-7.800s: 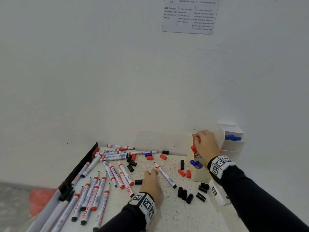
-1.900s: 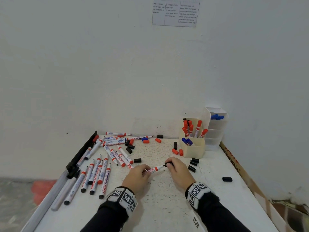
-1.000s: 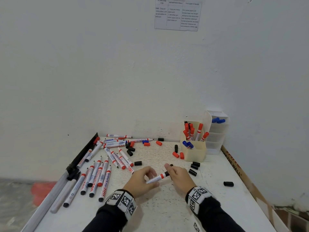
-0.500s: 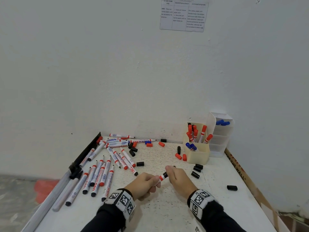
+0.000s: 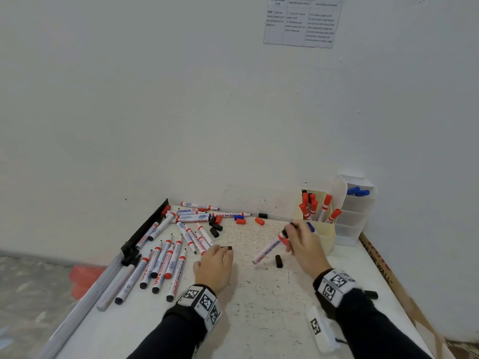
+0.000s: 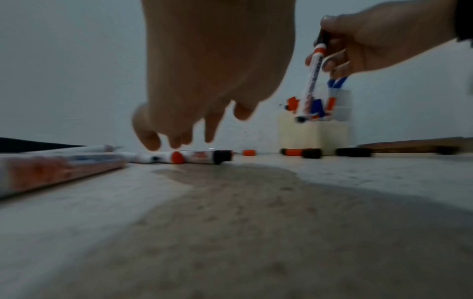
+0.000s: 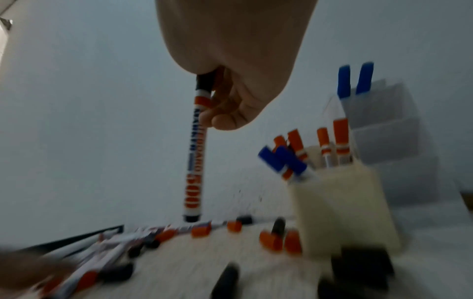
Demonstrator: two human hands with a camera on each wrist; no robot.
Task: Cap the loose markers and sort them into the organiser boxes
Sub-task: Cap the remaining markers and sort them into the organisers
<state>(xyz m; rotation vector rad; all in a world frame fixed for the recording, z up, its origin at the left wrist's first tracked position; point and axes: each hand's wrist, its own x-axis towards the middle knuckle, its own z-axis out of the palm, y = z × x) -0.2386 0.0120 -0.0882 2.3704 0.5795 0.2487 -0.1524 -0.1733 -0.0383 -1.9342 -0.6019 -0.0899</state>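
Observation:
My right hand (image 5: 289, 235) pinches a white marker (image 5: 268, 248) by its black-capped end. The marker hangs tilted above the table, just left of the cream organiser box (image 5: 325, 235). In the right wrist view the marker (image 7: 194, 153) points straight down from my fingers. My left hand (image 5: 220, 252) reaches low over the table with loose fingers and holds nothing. Its fingertips (image 6: 176, 139) hover just above a lying marker and a loose black cap (image 5: 226, 247). Several uncapped markers (image 5: 166, 260) lie in rows at the left.
The cream box holds red and blue capped markers. A white tiered organiser (image 5: 355, 218) with blue markers stands behind it by the wall. Loose red and black caps (image 5: 278, 261) are scattered mid-table. A black rail (image 5: 145, 229) lines the left edge.
My hands have parted: the left let go of the marker and went left to the loose markers. The right carried the black-capped marker up towards the cream box.

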